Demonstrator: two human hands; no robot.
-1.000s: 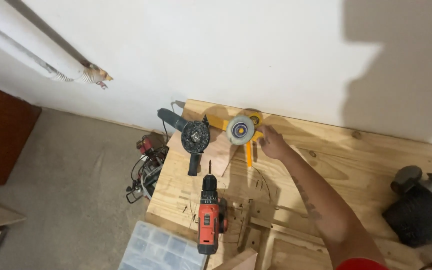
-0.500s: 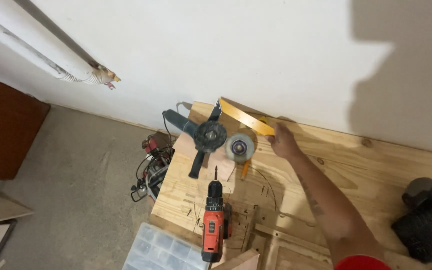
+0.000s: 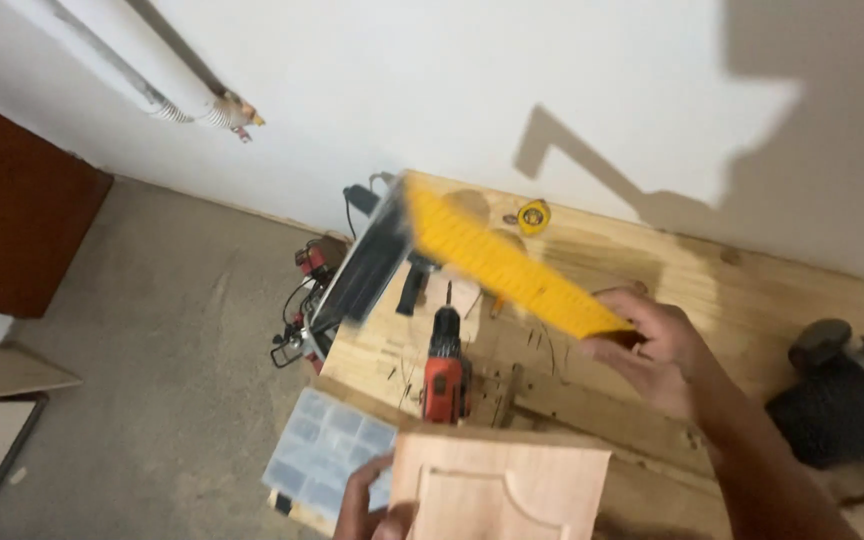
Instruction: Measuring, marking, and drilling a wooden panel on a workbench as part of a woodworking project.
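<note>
**Square lifted off the worktop**

Since half a second ago the yellow square (image 3: 502,265) has left the far edge of the worktop (image 3: 752,290) and now swings in the air, blurred, its dark arm towards the left edge. The right hand (image 3: 652,345) clenches the yellow blade's near end. At the near edge the left hand (image 3: 372,505) holds a pale wooden panel (image 3: 502,490) by its left side, fingers closed on it. A red drill (image 3: 444,370) lies near the left edge; a yellow tape measure (image 3: 533,215) sits by the far edge. A clear compartment box (image 3: 327,450) lies on the floor below.
</note>
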